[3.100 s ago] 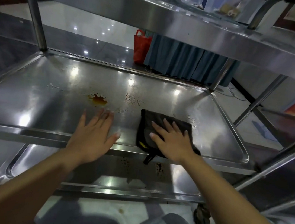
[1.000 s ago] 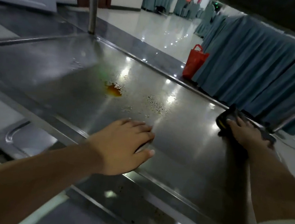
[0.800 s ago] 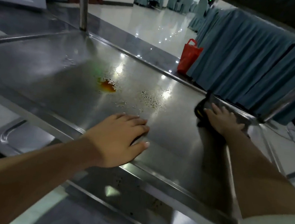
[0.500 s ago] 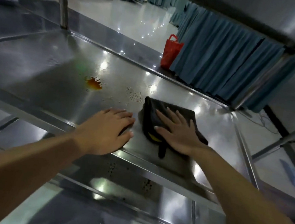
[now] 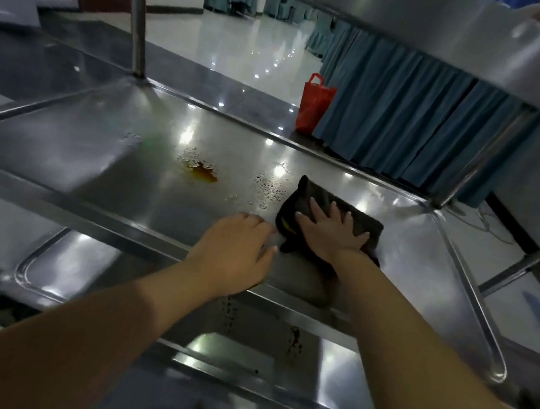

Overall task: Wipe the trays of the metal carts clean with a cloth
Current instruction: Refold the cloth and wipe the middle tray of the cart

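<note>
Since half a second back not much has shifted: the right hand (image 5: 329, 233) with the cloth (image 5: 329, 216) has slid a touch farther onto the middle tray (image 5: 66, 147), and the left hand (image 5: 234, 250) has stayed planted near the front rim.

Going left to right: an upright post (image 5: 139, 14) rises from the tray's far left corner. Right of it, on the tray surface, sits an orange-brown spill (image 5: 200, 172), then a scatter of small droplets (image 5: 269, 187) between the spill and the cloth. The left hand lies palm down on the tray near its front edge, fingers relaxed and together, holding nothing, its fingertips just beside the cloth's near left corner. The right hand presses flat on top of the dark folded cloth, fingers straight and spread, not curled round it. So the 2 hands sit side by side, close but not touching as far as I can tell.

Below, the bottom tray (image 5: 62, 268) shows dark specks of its own. Far behind, a red bag (image 5: 313, 103) stands on the floor against blue drapes (image 5: 407, 112), and the top tray (image 5: 449, 33) hangs overhead at upper right.
</note>
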The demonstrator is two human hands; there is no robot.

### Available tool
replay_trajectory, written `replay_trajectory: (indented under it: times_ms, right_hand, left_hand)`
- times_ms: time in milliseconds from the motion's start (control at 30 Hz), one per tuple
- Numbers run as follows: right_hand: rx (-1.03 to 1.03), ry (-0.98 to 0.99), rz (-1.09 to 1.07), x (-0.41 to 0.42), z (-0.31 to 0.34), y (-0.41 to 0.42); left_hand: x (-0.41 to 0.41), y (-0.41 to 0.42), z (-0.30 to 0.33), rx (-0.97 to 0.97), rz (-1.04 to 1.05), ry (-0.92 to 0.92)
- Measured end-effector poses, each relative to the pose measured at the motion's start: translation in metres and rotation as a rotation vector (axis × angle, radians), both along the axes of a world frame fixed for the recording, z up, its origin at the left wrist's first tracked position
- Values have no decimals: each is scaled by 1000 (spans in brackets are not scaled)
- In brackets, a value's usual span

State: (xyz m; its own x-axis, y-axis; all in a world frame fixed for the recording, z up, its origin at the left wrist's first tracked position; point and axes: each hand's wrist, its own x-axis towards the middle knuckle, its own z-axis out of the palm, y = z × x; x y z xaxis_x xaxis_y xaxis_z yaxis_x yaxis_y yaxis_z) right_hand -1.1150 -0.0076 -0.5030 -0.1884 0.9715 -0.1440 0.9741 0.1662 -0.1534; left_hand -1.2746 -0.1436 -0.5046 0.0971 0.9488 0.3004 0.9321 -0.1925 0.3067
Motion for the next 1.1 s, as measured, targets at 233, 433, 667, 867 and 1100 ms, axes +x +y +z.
replay_trajectory:
  times_ms: [233, 433, 667, 867, 1100]
  right_hand:
    - [26, -12, 277, 30, 2, -75]
    - [36, -66, 182, -9, -1, -45]
    - [12, -45, 180, -60, 1, -15]
    - [63, -22, 585, -46, 0, -41]
    - [136, -70, 350, -79, -1, 74]
  left_hand:
    - [-60, -29, 8, -27, 151, 75]
    - [-147, -35, 10, -124, 390, 213]
    - [-167, -27, 4, -102, 394, 79]
    - [-170, -29, -6, -147, 430, 105]
    - [-181, -26, -25, -190, 456, 142]
